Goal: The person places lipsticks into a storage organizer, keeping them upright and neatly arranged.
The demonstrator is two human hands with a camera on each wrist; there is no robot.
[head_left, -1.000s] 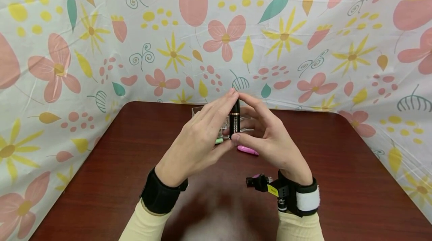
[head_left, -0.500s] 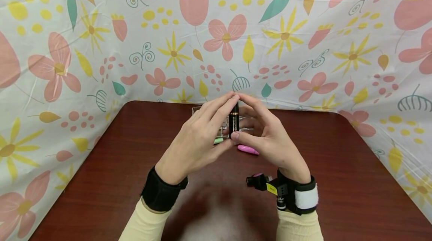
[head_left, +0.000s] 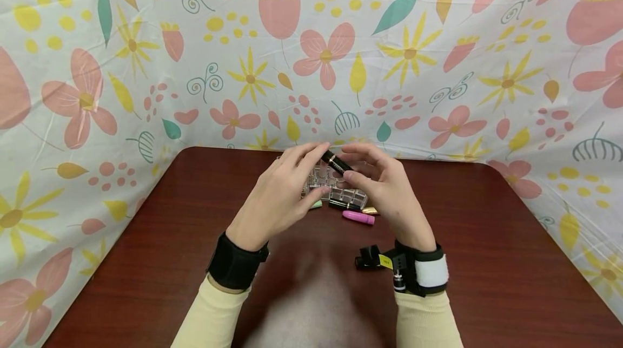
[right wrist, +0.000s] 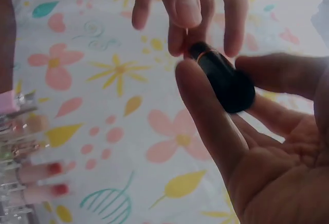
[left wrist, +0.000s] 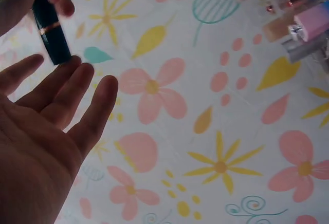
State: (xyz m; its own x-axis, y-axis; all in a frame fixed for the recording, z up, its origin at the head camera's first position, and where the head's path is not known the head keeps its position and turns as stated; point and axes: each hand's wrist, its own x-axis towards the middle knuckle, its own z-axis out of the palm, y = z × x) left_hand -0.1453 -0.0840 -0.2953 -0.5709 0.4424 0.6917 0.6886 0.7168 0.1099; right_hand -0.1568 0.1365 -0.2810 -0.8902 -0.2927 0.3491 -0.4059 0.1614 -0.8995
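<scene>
My right hand (head_left: pixel 391 191) pinches a black lipstick tube (head_left: pixel 337 163) with a gold band between thumb and fingers; the tube tilts, its upper end pointing left. In the right wrist view, that tube (right wrist: pixel 223 80) is gripped near its thick end. My left hand (head_left: pixel 279 194) is on the tube's other side, with the fingertips at its upper end. The left wrist view shows the left hand (left wrist: pixel 46 116) with fingers extended, one fingertip at or very near the tube's end; whether it touches is unclear.
Behind the hands stands a clear compartmented organizer (head_left: pixel 323 180), partly hidden. In front of it on the table (head_left: pixel 170 245) lie a pink tube (head_left: pixel 358 217), another black tube (head_left: pixel 344 205), a gold one (head_left: pixel 370 210) and a green one (head_left: pixel 316 204). A flowered cloth (head_left: pixel 326 56) hangs behind.
The tube has gone from upright to tilted, its top leaning left. My hands have moved apart from each other at the fingertips, uncovering the organizer and the tubes on the table.
</scene>
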